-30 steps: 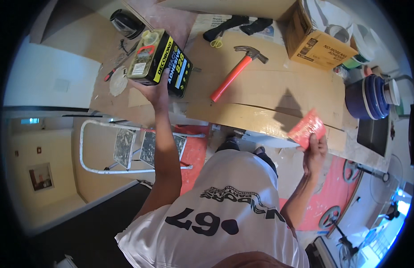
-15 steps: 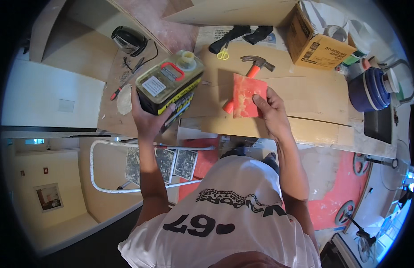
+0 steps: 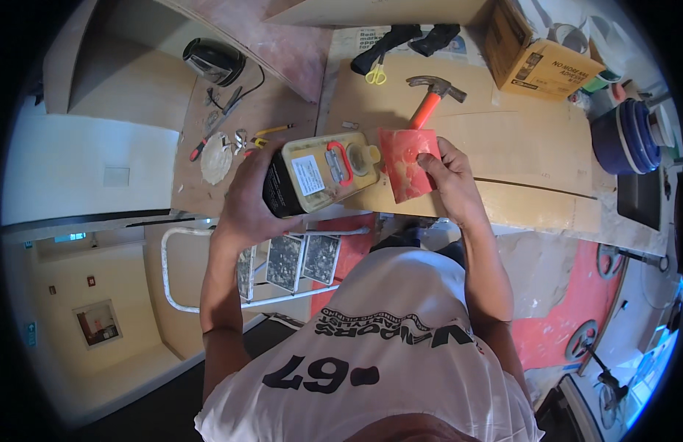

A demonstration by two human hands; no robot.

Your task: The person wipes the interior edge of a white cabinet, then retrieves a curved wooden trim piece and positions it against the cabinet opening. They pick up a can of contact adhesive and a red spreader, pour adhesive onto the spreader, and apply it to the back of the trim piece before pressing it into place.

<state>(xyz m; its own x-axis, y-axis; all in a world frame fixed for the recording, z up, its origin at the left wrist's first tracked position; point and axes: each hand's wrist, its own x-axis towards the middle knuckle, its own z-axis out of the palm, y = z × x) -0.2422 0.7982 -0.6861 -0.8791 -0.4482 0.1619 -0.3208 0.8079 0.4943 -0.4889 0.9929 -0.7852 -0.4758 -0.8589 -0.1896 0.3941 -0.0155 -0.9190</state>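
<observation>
A rectangular metal can with a red carry handle is gripped from its left side by my left hand. It leans over to the right, its yellowish spout close beside a red square sheet. My right hand pinches that sheet by its right edge, thumb on top. Glossy, uneven patches mark the sheet's face. Behind it lies a claw hammer with an orange handle, partly hidden by the sheet. Whether any liquid leaves the spout cannot be made out.
Cardboard covers the worktop. Yellow-handled scissors and a black cloth item lie at the back. A cardboard box and blue bucket stand right. A black kettle sits left; a stepladder stands below.
My left hand has brought the can right and lower, tipping its spout toward the red sheet. My right hand keeps the sheet nearly in place, turned slightly.
</observation>
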